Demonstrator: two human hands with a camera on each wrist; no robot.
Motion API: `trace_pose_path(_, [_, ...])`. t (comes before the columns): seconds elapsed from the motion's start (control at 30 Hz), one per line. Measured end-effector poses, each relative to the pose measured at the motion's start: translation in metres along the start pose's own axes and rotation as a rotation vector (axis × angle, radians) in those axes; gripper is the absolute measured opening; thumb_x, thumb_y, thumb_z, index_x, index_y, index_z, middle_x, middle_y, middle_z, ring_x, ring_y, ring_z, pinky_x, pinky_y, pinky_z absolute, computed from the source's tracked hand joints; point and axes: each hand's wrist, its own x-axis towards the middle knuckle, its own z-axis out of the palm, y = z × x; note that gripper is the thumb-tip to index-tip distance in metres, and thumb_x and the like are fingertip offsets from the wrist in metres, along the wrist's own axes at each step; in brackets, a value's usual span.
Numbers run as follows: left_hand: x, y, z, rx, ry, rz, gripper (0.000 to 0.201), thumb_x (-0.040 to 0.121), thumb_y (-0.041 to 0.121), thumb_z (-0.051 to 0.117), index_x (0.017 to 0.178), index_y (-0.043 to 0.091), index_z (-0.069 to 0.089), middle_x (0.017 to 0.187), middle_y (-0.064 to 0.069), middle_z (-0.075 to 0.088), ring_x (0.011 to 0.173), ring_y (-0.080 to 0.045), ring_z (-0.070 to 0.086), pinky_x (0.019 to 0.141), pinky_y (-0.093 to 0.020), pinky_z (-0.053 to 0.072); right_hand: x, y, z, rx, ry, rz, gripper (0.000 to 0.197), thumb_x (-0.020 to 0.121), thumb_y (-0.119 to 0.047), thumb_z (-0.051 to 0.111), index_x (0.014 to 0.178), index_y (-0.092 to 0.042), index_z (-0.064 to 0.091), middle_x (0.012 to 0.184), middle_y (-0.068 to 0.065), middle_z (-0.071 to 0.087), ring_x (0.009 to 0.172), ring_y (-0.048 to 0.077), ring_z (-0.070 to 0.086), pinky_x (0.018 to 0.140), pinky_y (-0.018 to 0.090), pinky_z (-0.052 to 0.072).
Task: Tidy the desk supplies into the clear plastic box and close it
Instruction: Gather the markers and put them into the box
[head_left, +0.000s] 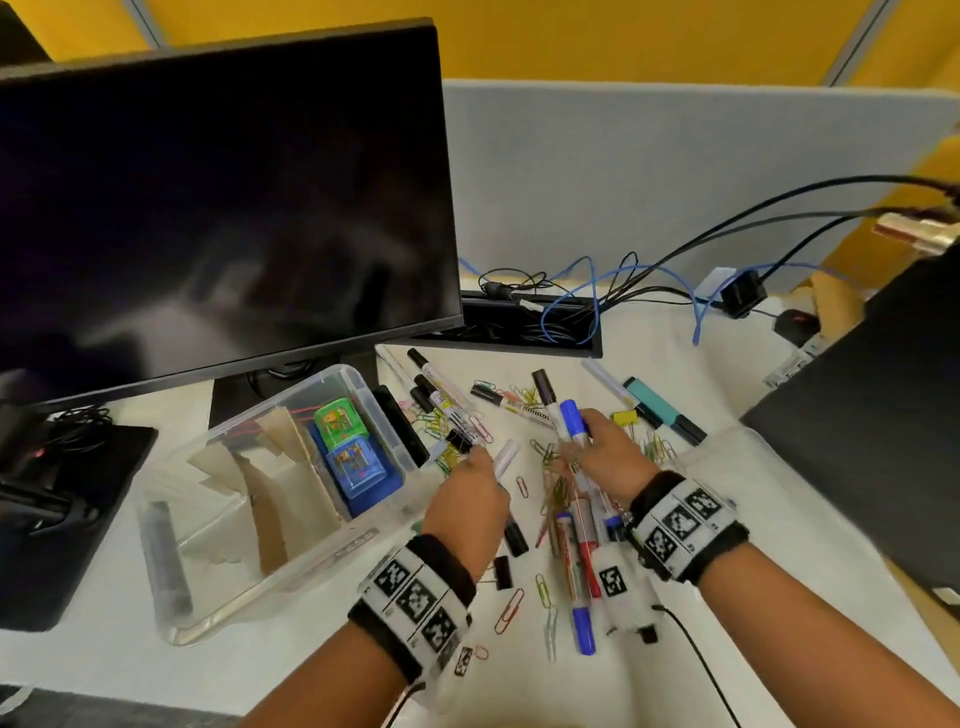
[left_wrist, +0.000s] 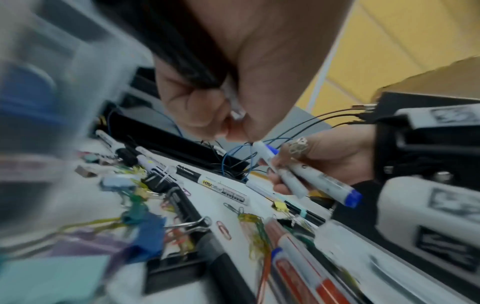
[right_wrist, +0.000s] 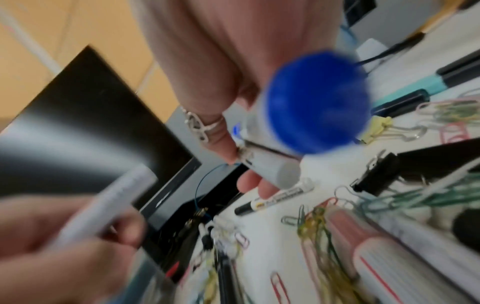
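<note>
The clear plastic box (head_left: 363, 387) stands open at my left, with cardboard dividers and a green and a blue small case inside. My left hand (head_left: 480, 460) grips a white marker (head_left: 506, 457) just right of the box; the same marker (right_wrist: 111, 201) shows blurred in the right wrist view. My right hand (head_left: 592, 431) holds two markers upright, one blue-capped (head_left: 571, 421) and one black-capped (head_left: 544, 387). Both markers' butt ends (left_wrist: 350, 197) stick out below my right hand (left_wrist: 324, 156). Markers, paper clips (head_left: 556, 467) and binder clips (head_left: 460, 439) lie scattered on the white desk.
A dark monitor (head_left: 208, 208) stands behind the box. A black cable tray (head_left: 519, 327) with tangled wires runs along the back. A teal highlighter (head_left: 654, 402) lies at the right, red and blue markers (head_left: 584, 540) between my wrists. A dark slab (head_left: 883, 415) fills the right side.
</note>
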Motion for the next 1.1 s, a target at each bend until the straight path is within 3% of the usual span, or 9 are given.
trace_pose_path(0.1, [0.039,0.010,0.013,0.030,-0.042,-0.041,0.046,0.095,0.033,0.045,0.136,0.012,0.042,0.115,-0.011,0.063,0.103,-0.024,0.062,0.080,-0.031,0.050,0.016,-0.001,-0.017,0.057,-0.023,0.138,0.014,0.065,-0.004,0.060,0.074,-0.011,0.052,0.074,0.012,0.054,0.074,0.025,0.051,0.071,0.039,0.044])
trace_pose_path(0.2, [0.056,0.010,0.017,0.046,-0.089,-0.075,0.056,0.094,0.036,0.048,0.144,0.018,0.032,0.116,-0.010,0.064,0.103,-0.023,0.063,0.082,-0.030,0.051,0.027,-0.001,-0.022,0.127,0.015,0.197,0.011,0.077,-0.003,0.058,0.073,-0.009,0.050,0.072,0.010,0.049,0.063,0.022,0.046,0.061,0.032,0.039])
trace_pose_path(0.33, [0.063,0.000,0.022,0.052,-0.121,-0.112,0.065,0.093,0.032,0.051,0.149,0.018,0.021,0.127,-0.010,0.057,0.106,-0.021,0.063,0.085,-0.028,0.052,0.042,-0.011,-0.016,-0.255,0.088,0.052,0.030,0.085,-0.021,0.061,0.064,-0.014,0.041,0.065,0.001,0.044,0.069,0.022,0.044,0.059,0.028,0.033])
trace_pose_path(0.43, [0.062,-0.005,0.025,-0.025,-0.097,-0.216,0.068,0.090,0.032,0.057,0.143,0.007,0.023,0.132,-0.012,0.053,0.117,-0.024,0.058,0.095,-0.032,0.049,0.053,-0.021,-0.004,-0.562,0.125,-0.070,0.008,0.087,-0.015,0.054,0.087,-0.007,0.055,0.092,0.014,0.060,0.089,0.031,0.057,0.072,0.032,0.041])
trace_pose_path(0.5, [0.059,-0.005,0.025,-0.084,-0.064,-0.260,0.057,0.089,0.026,0.060,0.131,0.004,0.028,0.127,-0.014,0.058,0.115,-0.027,0.060,0.095,-0.034,0.050,0.060,-0.024,0.006,-0.715,0.092,-0.097,0.020,0.085,-0.010,0.053,0.104,-0.005,0.056,0.112,0.015,0.058,0.102,0.032,0.058,0.081,0.034,0.046])
trace_pose_path(0.7, [0.048,0.000,0.009,-0.200,0.005,-0.253,0.045,0.087,0.026,0.062,0.120,0.008,0.037,0.115,-0.012,0.064,0.107,-0.029,0.062,0.086,-0.034,0.050,0.068,-0.014,0.017,-0.951,-0.032,-0.110,0.023,0.087,-0.013,0.052,0.109,-0.009,0.056,0.116,0.013,0.059,0.104,0.031,0.060,0.085,0.035,0.048])
trace_pose_path(0.83, [0.047,0.012,-0.003,-0.201,0.148,-0.155,0.029,0.091,0.031,0.053,0.103,0.006,0.055,0.104,-0.014,0.062,0.090,-0.028,0.063,0.078,-0.035,0.054,0.065,-0.012,0.008,-0.869,-0.050,-0.117,0.024,0.088,-0.026,0.054,0.104,-0.008,0.053,0.111,0.013,0.060,0.101,0.031,0.059,0.081,0.034,0.047])
trace_pose_path(0.9, [0.057,0.022,-0.009,-0.239,0.209,-0.140,0.027,0.091,0.026,0.048,0.096,0.002,0.059,0.102,-0.017,0.060,0.080,-0.027,0.061,0.074,-0.036,0.054,0.061,-0.013,-0.002,-0.730,-0.010,-0.085,0.021,0.087,-0.032,0.054,0.086,-0.012,0.047,0.096,0.012,0.059,0.090,0.029,0.057,0.074,0.033,0.043])
trace_pose_path(1.1, [0.114,0.012,-0.029,-0.074,0.064,-0.374,0.050,0.092,0.017,0.048,0.140,0.013,0.037,0.127,-0.017,0.055,0.115,-0.030,0.054,0.094,-0.038,0.050,0.022,0.000,-0.039,-0.448,0.027,-0.010,0.039,0.082,-0.030,0.061,0.059,-0.018,0.031,0.060,-0.001,0.039,0.058,0.018,0.041,0.052,0.028,0.030])
